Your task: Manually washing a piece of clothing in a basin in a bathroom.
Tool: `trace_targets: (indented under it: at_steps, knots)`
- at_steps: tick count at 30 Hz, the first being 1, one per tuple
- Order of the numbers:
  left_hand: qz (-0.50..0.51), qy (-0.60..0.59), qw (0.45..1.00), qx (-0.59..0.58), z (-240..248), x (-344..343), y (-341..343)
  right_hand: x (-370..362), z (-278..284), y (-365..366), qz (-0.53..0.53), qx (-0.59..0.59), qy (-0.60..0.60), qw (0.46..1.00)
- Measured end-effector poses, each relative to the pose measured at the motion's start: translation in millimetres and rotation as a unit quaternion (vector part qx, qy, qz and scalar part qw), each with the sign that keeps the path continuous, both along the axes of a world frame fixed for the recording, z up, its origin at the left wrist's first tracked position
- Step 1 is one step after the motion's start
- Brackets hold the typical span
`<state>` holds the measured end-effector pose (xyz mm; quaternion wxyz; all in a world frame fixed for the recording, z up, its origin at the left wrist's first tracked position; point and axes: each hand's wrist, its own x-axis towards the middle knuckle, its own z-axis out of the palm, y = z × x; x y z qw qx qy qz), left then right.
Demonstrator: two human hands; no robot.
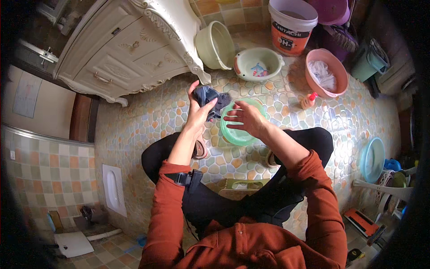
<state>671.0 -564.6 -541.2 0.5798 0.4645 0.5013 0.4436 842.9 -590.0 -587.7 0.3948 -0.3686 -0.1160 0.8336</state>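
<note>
My left hand [195, 113] is wrapped round a dark navy-black article [205, 95], soft and folded-looking, whose exact kind I cannot make out. A fuzzy dark part of it hangs to the right, beside the rim of a light green basin [241, 140]. Over that basin is my right hand [247, 118], empty, its fingers spread. The basin stands on the floor between my feet; my right hand and forearm hide part of its inside.
A white carved cabinet [134, 51] stands at the far left. Beyond the basin are a cream bucket [216, 45], a pale tub [259, 67], a large paint pail [291, 33], a pink basin [329, 89] with white cloth and a red-capped bottle [309, 101]. A blue basin [372, 159] leans at right.
</note>
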Motion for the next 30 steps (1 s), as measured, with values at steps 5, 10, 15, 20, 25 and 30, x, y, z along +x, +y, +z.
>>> trace_targets:
  at_steps: [5, 10, 15, 20, 25, 30]
  knots:
    - [-0.178, 0.206, 0.935, 0.228, 9, 15, -12, -14, 4, 7, -0.027, -0.008, 0.104, 0.994]
    - [-0.112, 0.4, 0.821, 0.392, 18, 62, -63, -3, -27, 36, 0.12, 0.036, 0.286, 0.95]
    - [0.02, 0.349, 0.913, 0.21, 12, 69, -12, -20, -46, 25, -0.198, 0.116, 0.177, 0.957]
    - [0.086, 0.259, 0.942, 0.195, -20, 38, 13, -21, 25, 22, -0.283, 0.052, 0.026, 0.957]
    - [0.023, 0.458, 0.812, 0.362, 11, 82, -45, -6, 14, 37, -0.234, 0.024, 0.146, 0.961]
    - [-0.019, 0.46, 0.822, 0.334, 20, 79, -9, -25, -11, 21, -0.272, 0.115, 0.074, 0.953]
